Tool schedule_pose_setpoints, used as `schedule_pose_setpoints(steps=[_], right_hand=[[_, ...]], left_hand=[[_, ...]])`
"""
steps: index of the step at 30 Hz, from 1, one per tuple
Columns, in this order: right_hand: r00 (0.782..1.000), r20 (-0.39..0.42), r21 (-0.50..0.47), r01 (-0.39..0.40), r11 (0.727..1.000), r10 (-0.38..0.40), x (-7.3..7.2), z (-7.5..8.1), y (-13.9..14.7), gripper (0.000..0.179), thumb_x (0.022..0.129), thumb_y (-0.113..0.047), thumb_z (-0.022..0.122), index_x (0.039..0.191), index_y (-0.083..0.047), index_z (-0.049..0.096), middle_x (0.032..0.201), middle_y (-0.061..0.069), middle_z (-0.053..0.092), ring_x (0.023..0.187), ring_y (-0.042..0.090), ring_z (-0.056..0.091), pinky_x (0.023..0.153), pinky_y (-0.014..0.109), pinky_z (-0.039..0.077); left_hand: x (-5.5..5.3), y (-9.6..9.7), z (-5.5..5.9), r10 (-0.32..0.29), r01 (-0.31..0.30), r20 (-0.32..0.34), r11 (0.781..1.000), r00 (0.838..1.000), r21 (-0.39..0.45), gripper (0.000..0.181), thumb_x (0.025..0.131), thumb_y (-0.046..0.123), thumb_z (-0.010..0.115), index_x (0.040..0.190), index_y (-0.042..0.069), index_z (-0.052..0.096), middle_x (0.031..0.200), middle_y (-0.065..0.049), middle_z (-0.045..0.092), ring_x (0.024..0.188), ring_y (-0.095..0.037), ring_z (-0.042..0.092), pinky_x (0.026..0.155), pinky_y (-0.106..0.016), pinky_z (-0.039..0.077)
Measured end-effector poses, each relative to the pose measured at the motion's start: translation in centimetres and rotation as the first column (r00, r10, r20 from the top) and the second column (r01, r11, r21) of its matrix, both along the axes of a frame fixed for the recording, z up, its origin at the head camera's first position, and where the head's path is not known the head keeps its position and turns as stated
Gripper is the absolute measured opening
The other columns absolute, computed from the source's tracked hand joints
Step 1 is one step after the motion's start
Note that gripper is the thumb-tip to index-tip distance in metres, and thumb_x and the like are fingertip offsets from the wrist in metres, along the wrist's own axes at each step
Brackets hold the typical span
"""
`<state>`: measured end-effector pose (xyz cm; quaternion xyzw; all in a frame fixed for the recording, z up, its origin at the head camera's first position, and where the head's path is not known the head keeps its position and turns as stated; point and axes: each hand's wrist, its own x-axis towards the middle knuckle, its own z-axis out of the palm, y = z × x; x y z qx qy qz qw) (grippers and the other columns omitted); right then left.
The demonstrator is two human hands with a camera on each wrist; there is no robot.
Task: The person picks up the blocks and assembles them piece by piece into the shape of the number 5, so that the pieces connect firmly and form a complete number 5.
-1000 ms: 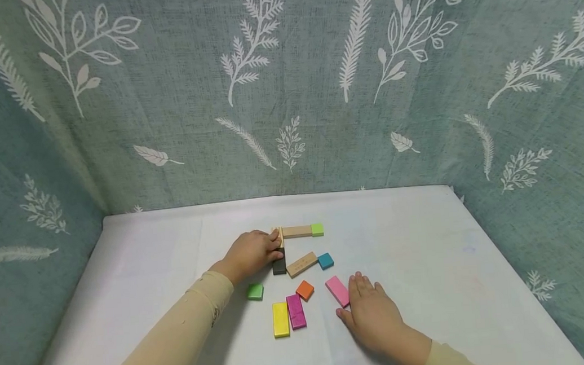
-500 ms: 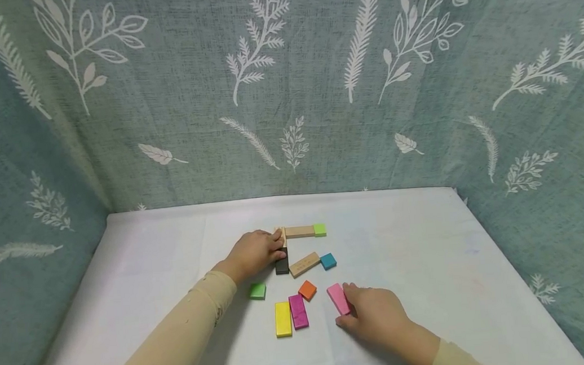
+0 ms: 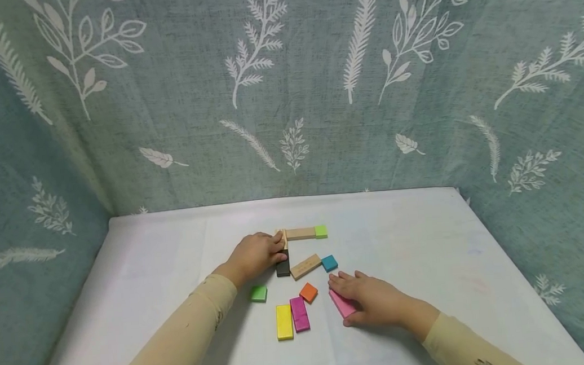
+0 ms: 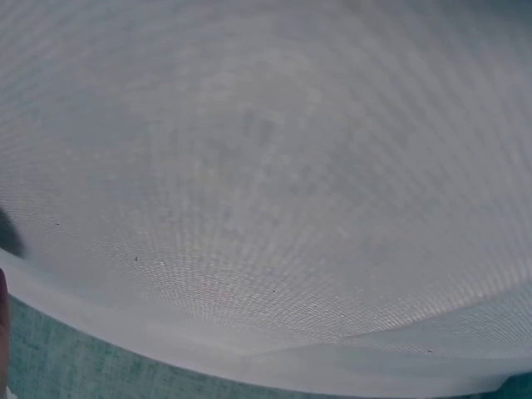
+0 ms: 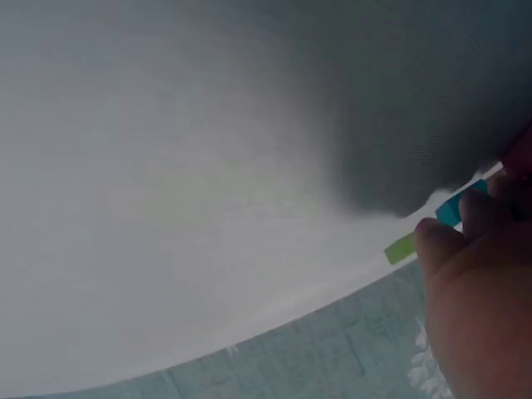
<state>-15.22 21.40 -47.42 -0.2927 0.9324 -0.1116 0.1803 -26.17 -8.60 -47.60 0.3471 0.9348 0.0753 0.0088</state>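
In the head view, my left hand point(image 3: 252, 257) rests its fingertips on a light wooden block point(image 3: 285, 241), its thumb on the black block point(image 3: 283, 266) just below. My right hand point(image 3: 373, 298) holds the pink block point(image 3: 341, 303) from above, fingers at its far end and thumb at its near end; the palm hides part of it. A plain wooden block point(image 3: 305, 266) lies aslant between the black block and a small blue block point(image 3: 330, 263). Another wooden strip point(image 3: 300, 234) ends in a lime-green block point(image 3: 321, 232). The left wrist view shows mostly white cloth.
Nearer me on the white cloth point(image 3: 402, 231) lie a green block point(image 3: 259, 294), an orange block point(image 3: 308, 293), a magenta block point(image 3: 299, 314) and a yellow block point(image 3: 283, 322). Leaf-patterned green curtains point(image 3: 321, 169) stand behind and along both sides.
My right hand has gone from lying flat beside the pink block to reaching over it with fingers and thumb at its ends. The pink block has shifted slightly towards me. The left hand stays put.
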Motion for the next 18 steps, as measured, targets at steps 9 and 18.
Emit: schedule_pose_setpoints(steps=[9,18], right_hand=[[0.991,0.020,-0.091,0.131,0.987,-0.130,0.7,0.1,1.2,0.083,0.081,-0.046,0.082,0.151,-0.017,0.048,0.153,-0.003,0.052,0.146,0.023,0.043,0.116,0.053,0.037],[0.980,0.044,-0.116,0.198,0.973,-0.194,0.7,-0.5,1.2,0.077,0.080,-0.047,0.083,0.147,-0.023,0.054,0.148,-0.007,0.056,0.145,0.022,0.045,0.116,0.054,0.037]], left_hand=[[0.1,0.3,0.2,0.000,0.000,-0.004,1.000,1.000,-0.009,0.044,0.098,0.041,0.062,0.135,0.016,0.067,0.148,-0.007,0.056,0.124,-0.031,0.063,0.102,-0.047,0.052],[0.3,0.2,0.1,0.005,-0.005,-0.003,1.000,1.000,-0.003,0.046,0.098,0.040,0.062,0.136,0.015,0.065,0.148,-0.008,0.056,0.124,-0.032,0.063,0.102,-0.048,0.052]])
